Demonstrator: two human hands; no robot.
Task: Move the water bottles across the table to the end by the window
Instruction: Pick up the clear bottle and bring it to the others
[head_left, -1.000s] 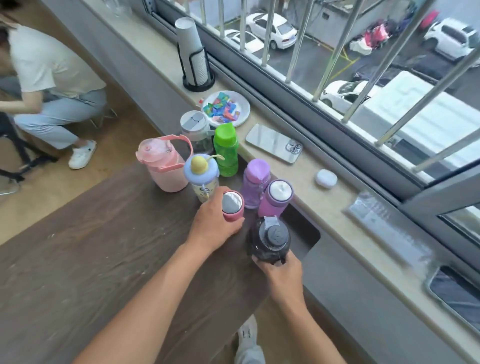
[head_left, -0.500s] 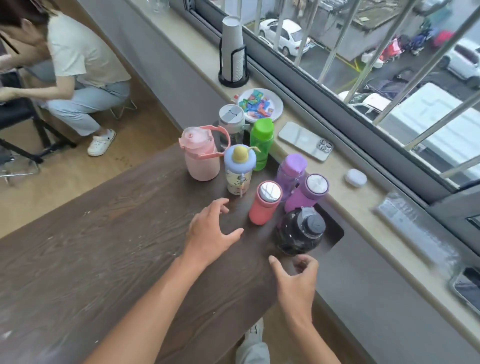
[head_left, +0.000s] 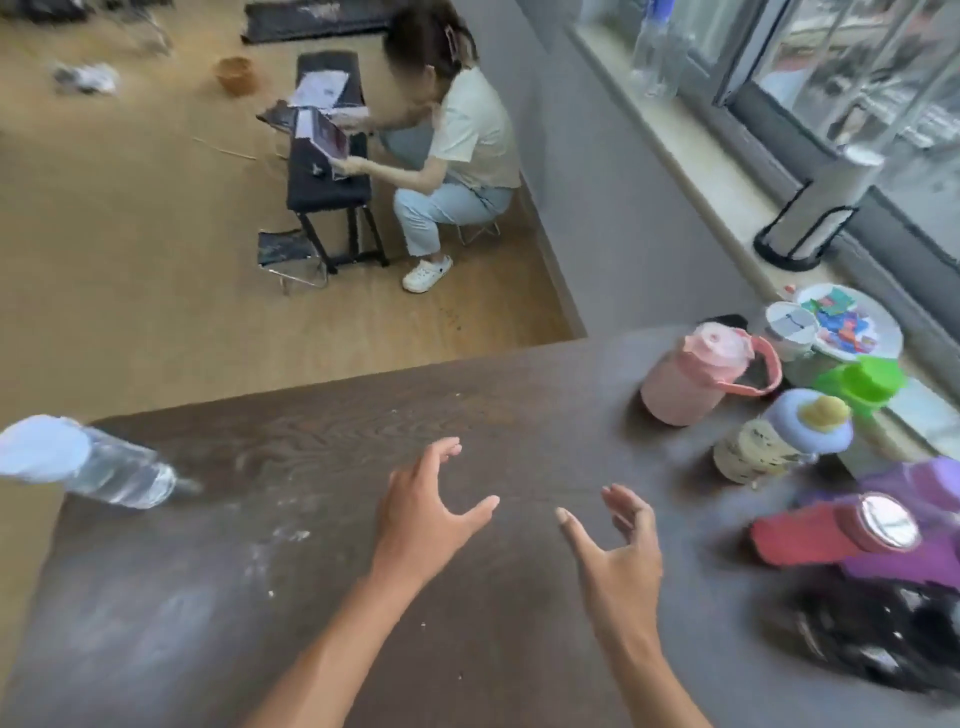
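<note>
Both hands empty over mid bench (head_left: 311, 597): left hand (head_left: 421, 512) and right hand (head_left: 618, 556), each grip spread, touching nothing. Most bottles already grouped at window end: pink jug (head_left: 691, 379), green bottle (head_left: 860, 382), red bottle (head_left: 826, 532), black bottle (head_left: 883, 631), purple ones behind. One clear water bottle (head_left: 98, 465) left at far-left edge, well apart. Next prob: reach left, grab body low w/ full wrap, carry upright, set beside pink jug w/o knocking the group.

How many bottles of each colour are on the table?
Pink: 1
Clear with white lid: 1
Green: 1
Blue-lidded with yellow top: 1
Red: 1
Purple: 2, blurred together
Black: 1
Clear with white cap: 1
Total: 9
</note>
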